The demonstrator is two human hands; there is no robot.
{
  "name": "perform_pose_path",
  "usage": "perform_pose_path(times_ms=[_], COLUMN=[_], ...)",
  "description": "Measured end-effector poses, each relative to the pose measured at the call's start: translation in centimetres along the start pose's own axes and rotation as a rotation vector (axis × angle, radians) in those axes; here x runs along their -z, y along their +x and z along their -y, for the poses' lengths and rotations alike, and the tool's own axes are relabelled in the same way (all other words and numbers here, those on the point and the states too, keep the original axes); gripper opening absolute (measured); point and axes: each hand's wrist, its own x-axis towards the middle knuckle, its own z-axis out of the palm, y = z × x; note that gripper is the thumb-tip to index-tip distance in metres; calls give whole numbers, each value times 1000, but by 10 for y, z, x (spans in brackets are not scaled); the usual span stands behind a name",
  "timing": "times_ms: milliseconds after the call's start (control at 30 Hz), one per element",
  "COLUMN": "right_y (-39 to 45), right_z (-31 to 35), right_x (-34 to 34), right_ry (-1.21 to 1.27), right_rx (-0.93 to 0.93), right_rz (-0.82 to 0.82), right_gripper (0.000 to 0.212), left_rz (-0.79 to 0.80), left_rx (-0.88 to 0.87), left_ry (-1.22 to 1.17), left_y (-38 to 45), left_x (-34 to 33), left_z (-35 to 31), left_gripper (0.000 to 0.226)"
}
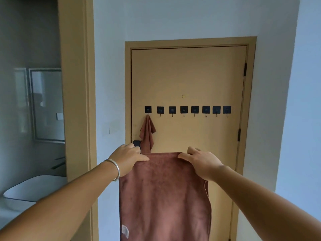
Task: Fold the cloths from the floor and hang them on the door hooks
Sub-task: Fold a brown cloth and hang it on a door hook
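Both hands pinch the top fold of a reddish-brown towel [165, 197], the left hand [129, 158] at its left corner and the right hand [202, 162] at its right, thumbs over the front and the other fingers behind; the towel hangs doubled in front of the tan door [189, 75], below the row of black adhesive hooks [188, 110]. A smaller cloth [147, 134] of the same colour already hangs from the leftmost hook [147, 110]; seven hooks look free.

Likely risks: the thick fold may prove too bulky for a slim wire hook and slide off; lifting with one hand could let the layers slip apart and undo the fold; a heavy towel might pull a stuck-on hook from the door; a raise near the left end could knock the hung cloth loose.

Hidden: the towel's lower edge runs out of view; fingers behind it cannot be seen; whether it has a hanging loop is unclear, and the floor is out of frame, so any remaining cloths cannot be counted.
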Motion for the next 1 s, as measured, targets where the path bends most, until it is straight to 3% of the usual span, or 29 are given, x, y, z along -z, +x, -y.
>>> perform_pose_path(times_ms=[300, 833, 1000], right_y=[127, 335, 417], right_z=[-86, -154, -177], right_x=[-61, -167, -185], right_ry=[-34, -181, -219], right_rx=[19, -102, -173], right_rz=[-21, 15, -4], right_gripper=[63, 61, 57], left_rz=[-31, -73, -134], left_rx=[34, 63, 80], left_ry=[36, 42, 18], left_y=[128, 312, 382], left_x=[-74, -222, -265], left_z=[47, 165, 219], left_gripper=[101, 83, 64])
